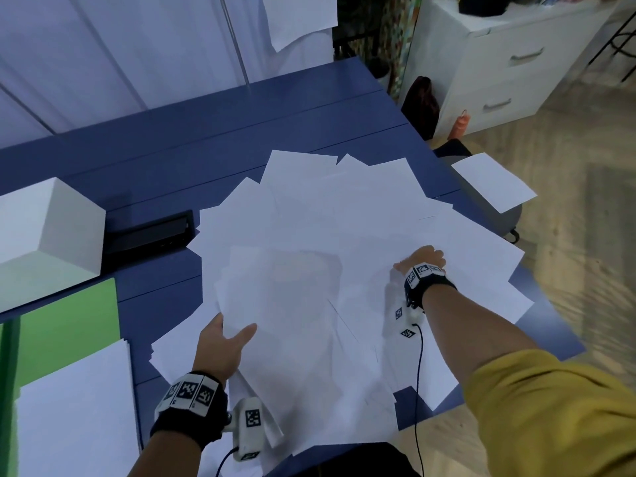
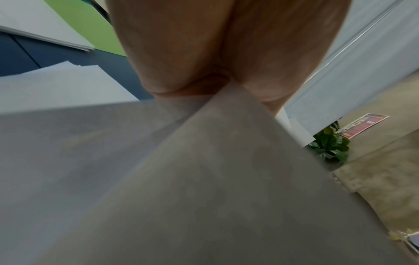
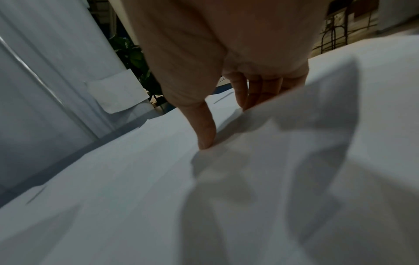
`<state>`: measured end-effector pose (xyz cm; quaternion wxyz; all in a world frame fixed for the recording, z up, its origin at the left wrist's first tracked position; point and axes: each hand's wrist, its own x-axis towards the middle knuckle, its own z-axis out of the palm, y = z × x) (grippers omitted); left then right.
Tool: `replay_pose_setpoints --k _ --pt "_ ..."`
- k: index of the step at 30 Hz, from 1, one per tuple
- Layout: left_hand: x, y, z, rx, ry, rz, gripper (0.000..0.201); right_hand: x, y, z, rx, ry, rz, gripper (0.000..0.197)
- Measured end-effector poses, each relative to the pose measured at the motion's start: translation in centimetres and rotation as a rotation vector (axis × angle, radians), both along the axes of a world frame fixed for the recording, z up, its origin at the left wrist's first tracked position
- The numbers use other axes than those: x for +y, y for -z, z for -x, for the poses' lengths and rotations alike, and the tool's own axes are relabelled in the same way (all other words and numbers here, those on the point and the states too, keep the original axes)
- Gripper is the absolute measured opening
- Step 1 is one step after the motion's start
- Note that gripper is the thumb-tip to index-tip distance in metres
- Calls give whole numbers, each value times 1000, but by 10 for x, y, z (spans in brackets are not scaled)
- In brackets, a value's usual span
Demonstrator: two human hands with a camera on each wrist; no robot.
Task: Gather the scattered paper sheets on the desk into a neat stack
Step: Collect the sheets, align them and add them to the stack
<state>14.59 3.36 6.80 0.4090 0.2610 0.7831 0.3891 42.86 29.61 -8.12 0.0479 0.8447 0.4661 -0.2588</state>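
Several white paper sheets (image 1: 330,215) lie fanned out and overlapping across the middle of the blue desk (image 1: 206,132). My left hand (image 1: 234,339) grips the near-left edge of a bundle of sheets (image 1: 292,325), thumb on top and fingers hidden beneath; the left wrist view shows paper (image 2: 204,179) wedged against the palm of that hand (image 2: 192,53). My right hand (image 1: 423,258) is further right on the spread. In the right wrist view its thumb (image 3: 205,132) presses on a sheet (image 3: 136,179) while a raised fold hides its other fingertips, so it pinches that paper.
At left stand a white box (image 1: 51,235), a black tray (image 1: 148,232), a green folder (image 1: 69,328) and a squared paper stack (image 1: 75,407). A loose sheet (image 1: 492,182) lies on a stool beyond the desk's right edge. White drawers (image 1: 499,63) are at back right.
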Motion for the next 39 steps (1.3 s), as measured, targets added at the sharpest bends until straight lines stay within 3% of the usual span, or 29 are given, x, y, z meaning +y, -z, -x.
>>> replay_pose_setpoints --k 3,7,9,11,12,14,17,21,23,26,28,32,34,36,39 --pt "6 -1 -4 0 -13 31 27 1 4 5 91 71 -19 64" --pt "8 -4 -9 -31 -10 32 45 -3 -4 5 294 84 -64 21" --pt "8 2 -1 -48 -10 3 39 -8 -15 7 400 65 -128 26" --pt "8 5 6 -28 14 -3 18 -16 -28 12 545 -34 -177 11" --pt "8 6 10 -38 32 -8 13 -22 -34 14 625 -86 -173 12" --pt "11 0 10 -78 83 -18 24 -37 -44 19 772 -166 -123 9" --pt "20 -20 3 -141 195 -91 33 -59 -56 28 980 -196 -56 22" --pt "33 -43 -2 -253 196 -198 34 -85 -82 46 1076 -202 -26 17" --pt "37 -43 3 -281 156 -204 34 -93 -95 53 1144 -132 -13 27" --pt "38 -22 14 -349 6 -161 29 -99 -104 58 1253 -153 93 34" --pt "33 9 23 -394 -135 -97 29 -104 -109 61 1318 -201 154 17" --pt "24 55 23 -455 -330 90 83 -111 -105 60 1359 -212 269 38" --pt "19 71 20 -516 -400 156 85 -114 -107 60 1317 -196 318 40" --pt "12 94 19 -591 -410 182 100 -116 -110 60 1345 -141 371 40" --pt "-1 177 33 -590 -367 261 125 -120 -119 63 1400 6 433 34"
